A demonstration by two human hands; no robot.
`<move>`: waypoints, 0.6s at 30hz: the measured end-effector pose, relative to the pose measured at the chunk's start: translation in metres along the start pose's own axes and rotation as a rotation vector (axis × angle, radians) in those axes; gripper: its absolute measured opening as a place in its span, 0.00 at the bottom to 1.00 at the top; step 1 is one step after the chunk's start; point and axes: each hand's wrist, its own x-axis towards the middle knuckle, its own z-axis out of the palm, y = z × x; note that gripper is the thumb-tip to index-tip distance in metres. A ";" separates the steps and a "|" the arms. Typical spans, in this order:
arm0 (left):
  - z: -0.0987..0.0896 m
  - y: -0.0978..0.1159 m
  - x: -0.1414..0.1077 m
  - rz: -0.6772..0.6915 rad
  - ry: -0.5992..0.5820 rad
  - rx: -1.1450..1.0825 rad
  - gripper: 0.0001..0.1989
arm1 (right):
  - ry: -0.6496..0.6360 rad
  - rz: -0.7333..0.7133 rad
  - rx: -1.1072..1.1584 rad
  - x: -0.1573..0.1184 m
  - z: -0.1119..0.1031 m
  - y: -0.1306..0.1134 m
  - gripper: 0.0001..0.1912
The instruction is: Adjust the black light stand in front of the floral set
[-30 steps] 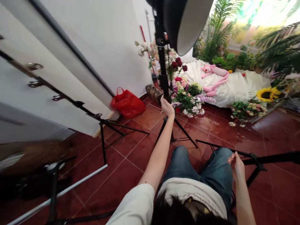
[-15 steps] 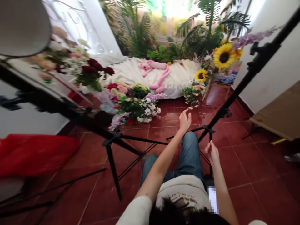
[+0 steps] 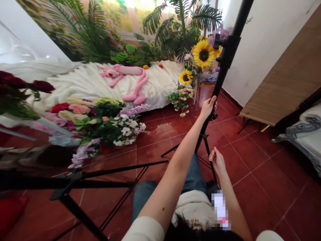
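Note:
My left hand (image 3: 208, 106) is wrapped round the black pole of a light stand (image 3: 224, 67), just above a clamp knob. The pole leans up to the right, and its legs (image 3: 208, 150) spread on the floor in front of my knees. My right hand (image 3: 217, 161) is raised beside one of those legs, with its fingers curled together. Whatever those fingers hold, if anything, is hidden. Between my right forearm and my shirt shows a pixelated pale patch (image 3: 220, 209).
Another black tripod (image 3: 67, 190) crosses the lower left. Artificial flowers (image 3: 100, 124) lie before a white draped cloth (image 3: 160, 97) bearing a pink plush toy (image 3: 130, 71). Sunflowers (image 3: 203, 54) stand behind the pole. A brown board (image 3: 278, 77) and ornate silver furniture (image 3: 306, 134) are at right.
My left hand has moved from open air to the light stand's pole and closed round it. The view has swung right. My right hand keeps its curled shape.

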 end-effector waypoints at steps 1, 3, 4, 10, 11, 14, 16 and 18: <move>0.000 0.001 -0.001 -0.002 0.015 -0.006 0.29 | -0.030 -0.004 0.030 0.005 0.007 -0.009 0.27; 0.001 0.004 -0.003 -0.007 0.024 -0.013 0.29 | -0.104 -0.007 0.118 0.018 0.025 -0.034 0.27; 0.002 0.006 -0.003 -0.010 0.021 -0.016 0.29 | -0.143 0.001 0.177 0.025 0.035 -0.047 0.26; 0.004 0.011 -0.005 -0.085 0.048 -0.069 0.28 | -0.436 0.127 0.646 0.065 0.083 -0.107 0.12; 0.005 0.012 -0.006 -0.101 0.056 -0.082 0.28 | -0.474 0.144 0.740 0.070 0.088 -0.110 0.12; 0.005 0.015 -0.007 -0.128 0.059 -0.099 0.28 | -0.542 0.193 1.029 0.081 0.097 -0.110 0.15; 0.005 0.017 -0.008 -0.130 0.056 -0.092 0.28 | -0.555 0.224 1.156 0.087 0.100 -0.106 0.18; 0.005 0.017 -0.008 -0.126 0.056 -0.079 0.27 | -0.571 0.263 1.247 0.092 0.100 -0.103 0.19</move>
